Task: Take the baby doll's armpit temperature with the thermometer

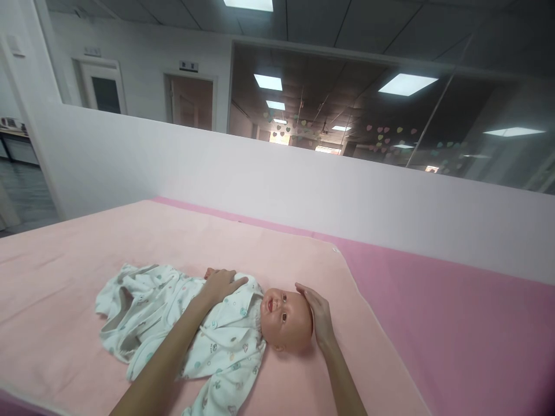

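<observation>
A baby doll (284, 318) in a white patterned romper (186, 323) lies on its back on a pale pink blanket (87, 254), head to the right. My left hand (221, 284) rests flat on the doll's chest, fingers stretched out. My right hand (318, 315) cups the top of the doll's bald head, fingers curved along it.
The blanket covers a darker pink mattress (455, 323). A white partition wall (303, 185) runs behind it, with a glass pane (390, 115) above. Two doors (193, 104) stand in the far wall at the back left.
</observation>
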{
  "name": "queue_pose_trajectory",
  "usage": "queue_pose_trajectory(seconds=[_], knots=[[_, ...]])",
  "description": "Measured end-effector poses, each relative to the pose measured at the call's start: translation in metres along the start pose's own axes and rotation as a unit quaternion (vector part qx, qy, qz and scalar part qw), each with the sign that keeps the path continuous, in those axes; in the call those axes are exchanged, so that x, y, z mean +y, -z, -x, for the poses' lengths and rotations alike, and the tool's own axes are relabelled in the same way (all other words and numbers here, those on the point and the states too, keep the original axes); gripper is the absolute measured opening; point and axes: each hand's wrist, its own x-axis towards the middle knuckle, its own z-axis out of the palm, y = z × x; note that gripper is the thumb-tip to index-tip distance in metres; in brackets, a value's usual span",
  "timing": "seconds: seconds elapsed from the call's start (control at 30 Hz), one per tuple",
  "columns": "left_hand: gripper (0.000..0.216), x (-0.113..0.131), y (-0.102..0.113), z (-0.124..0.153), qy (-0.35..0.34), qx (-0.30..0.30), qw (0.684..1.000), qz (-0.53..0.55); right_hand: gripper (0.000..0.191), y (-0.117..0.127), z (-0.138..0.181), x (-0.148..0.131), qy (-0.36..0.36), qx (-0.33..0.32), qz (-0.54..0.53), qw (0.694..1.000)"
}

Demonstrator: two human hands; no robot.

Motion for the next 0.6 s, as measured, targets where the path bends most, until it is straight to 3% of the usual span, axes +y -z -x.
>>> queue_pose_trajectory(seconds=[0.1,0.27,0.43,0.53,0.6], knots=[[0.055,0.0,-0.001,-0.001,0.003,-0.001,1.0,0.004,0.04,0.0,-0.001,0.002,0.008,0.013,-0.001,1.0],[0.053,0.001,0.001,0.0,0.014,-0.004,1.0,0.017,0.044,-0.003,0.001,0.0,-0.025,-0.043,0.004,0.999],[0.051,0.001,-0.001,-0.001,0.01,0.011,0.999,0.032,0.042,-0.003,0.001,-0.002,-0.002,-0.016,0.009,1.0],[0.046,0.006,0.005,0.002,0.006,0.034,0.992,0.119,0.044,-0.004,0.002,-0.002,-0.018,-0.048,0.01,0.999],[0.048,0.015,0.019,0.013,0.006,0.074,0.971,0.228,0.043,-0.005,0.004,-0.003,-0.025,-0.054,0.011,0.998]])
